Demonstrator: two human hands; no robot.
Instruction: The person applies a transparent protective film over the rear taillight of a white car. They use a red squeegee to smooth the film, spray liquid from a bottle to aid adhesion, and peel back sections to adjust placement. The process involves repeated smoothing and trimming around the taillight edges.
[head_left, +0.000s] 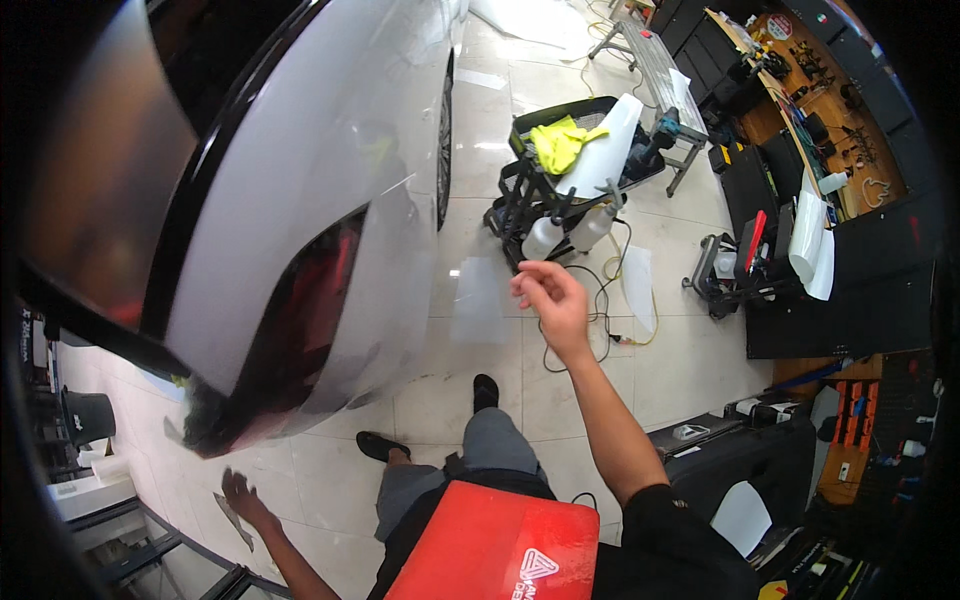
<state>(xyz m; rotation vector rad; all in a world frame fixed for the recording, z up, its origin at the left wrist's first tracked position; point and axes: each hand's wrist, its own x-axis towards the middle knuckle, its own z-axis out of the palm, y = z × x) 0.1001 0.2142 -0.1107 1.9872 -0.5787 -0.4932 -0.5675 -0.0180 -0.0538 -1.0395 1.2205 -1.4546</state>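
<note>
Grey strip (233, 519) shows just beside left hand (246, 498), near the car's (275, 160) rear corner; grip unclear. Probably light, bendable: take by edge. Right hand (556, 303) half-curled, apparently empty.

White lettering and a white triangular emblem (540, 565) mark the red pouch (480, 540) at bottom centre. A round red-and-white sign (779, 26) sits upper right, on the wooden panel. White lettering runs vertically on a dark box (25, 340), far left.

The half-curled right hand (555, 303) hovers near centre, the left hand (243, 497) at eight o'clock. A car (290, 140) fills ten, a cart (515, 185) one.
</note>
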